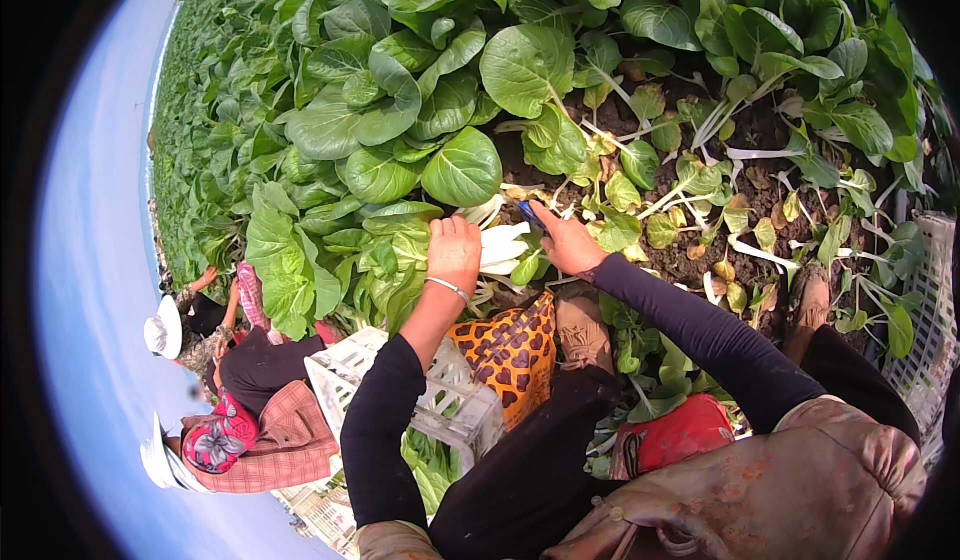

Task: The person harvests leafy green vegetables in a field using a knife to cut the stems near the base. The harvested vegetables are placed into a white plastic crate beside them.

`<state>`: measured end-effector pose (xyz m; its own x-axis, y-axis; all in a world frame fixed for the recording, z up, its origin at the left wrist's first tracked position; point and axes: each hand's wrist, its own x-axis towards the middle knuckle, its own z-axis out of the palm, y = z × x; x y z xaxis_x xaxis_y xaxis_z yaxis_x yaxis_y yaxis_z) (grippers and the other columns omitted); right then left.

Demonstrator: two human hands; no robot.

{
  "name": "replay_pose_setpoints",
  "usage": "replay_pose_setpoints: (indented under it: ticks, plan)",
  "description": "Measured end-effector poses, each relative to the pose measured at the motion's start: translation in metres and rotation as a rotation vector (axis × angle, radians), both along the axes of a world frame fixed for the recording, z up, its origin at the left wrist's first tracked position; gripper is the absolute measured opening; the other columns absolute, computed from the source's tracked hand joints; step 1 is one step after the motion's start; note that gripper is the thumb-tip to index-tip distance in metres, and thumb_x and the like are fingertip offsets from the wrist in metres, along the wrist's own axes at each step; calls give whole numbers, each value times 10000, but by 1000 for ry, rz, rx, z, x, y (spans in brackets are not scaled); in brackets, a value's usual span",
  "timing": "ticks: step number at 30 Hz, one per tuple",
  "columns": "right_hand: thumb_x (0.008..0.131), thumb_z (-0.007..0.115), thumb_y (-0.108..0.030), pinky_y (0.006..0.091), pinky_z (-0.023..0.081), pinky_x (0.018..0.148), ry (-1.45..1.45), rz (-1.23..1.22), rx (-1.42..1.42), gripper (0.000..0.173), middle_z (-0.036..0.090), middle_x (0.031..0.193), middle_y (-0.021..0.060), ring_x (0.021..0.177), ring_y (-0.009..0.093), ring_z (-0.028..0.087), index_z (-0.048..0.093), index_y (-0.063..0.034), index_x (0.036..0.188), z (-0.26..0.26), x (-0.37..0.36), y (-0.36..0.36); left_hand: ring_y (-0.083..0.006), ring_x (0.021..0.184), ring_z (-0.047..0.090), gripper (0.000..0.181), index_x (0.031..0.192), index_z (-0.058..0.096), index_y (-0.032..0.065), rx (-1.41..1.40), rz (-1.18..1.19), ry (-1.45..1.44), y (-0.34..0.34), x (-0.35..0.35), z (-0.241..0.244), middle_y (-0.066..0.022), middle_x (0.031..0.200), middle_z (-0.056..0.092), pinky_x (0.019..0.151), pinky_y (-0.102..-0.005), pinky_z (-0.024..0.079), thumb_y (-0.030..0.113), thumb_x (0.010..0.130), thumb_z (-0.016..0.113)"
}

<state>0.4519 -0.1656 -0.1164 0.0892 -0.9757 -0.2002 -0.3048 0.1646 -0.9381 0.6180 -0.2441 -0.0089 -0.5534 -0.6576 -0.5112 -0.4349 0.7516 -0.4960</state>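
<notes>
My left hand [454, 256], with a bracelet at its wrist, is closed around a head of leafy greens like bok choy [501, 248]. The head lies sideways, its white stalk end pointing right and its leaves to the left. A small blue-handled tool [531, 216], seemingly a knife, is gripped in my right hand [574, 245] with the index finger along it. The tool is close to the stalk end; its blade is hard to make out. Large standing green plants [405, 132] rise just beyond both hands.
A white plastic crate [450, 410] with greens stands below my left arm, beside an orange patterned cloth [514, 350]. Another crate [926, 312] is at far right. Trimmed leaves litter the soil [686, 260]. A red bag-like item [679, 432] lies beneath me. People in hats [255, 432] sit at left.
</notes>
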Motion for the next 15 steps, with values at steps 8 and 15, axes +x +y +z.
replay_pose_setpoints:
  ticks: [8, 15]
  plan:
    - [807, 526, -32, 324, 480, 505, -309, 268, 432, 625, 611, 699, 138, 464, 178, 551, 307, -105, 1387, 33, -5, 10, -208, 868, 509, 140, 875, 580, 91, 7, 80, -49, 3, 22, 21, -84, 869, 535, 784, -325, 359, 139, 745, 558]
    - [828, 532, -33, 257, 470, 597, -446, -125, 221, 612, 613, 989, 101, 636, 104, 551, 321, -128, 1394, 86, -73, 50, -305, 865, 586, 405, 997, 582, 21, 469, 434, 874, -19, 31, 131, -118, 921, 586, 771, -392, 457, 18, 606, 690]
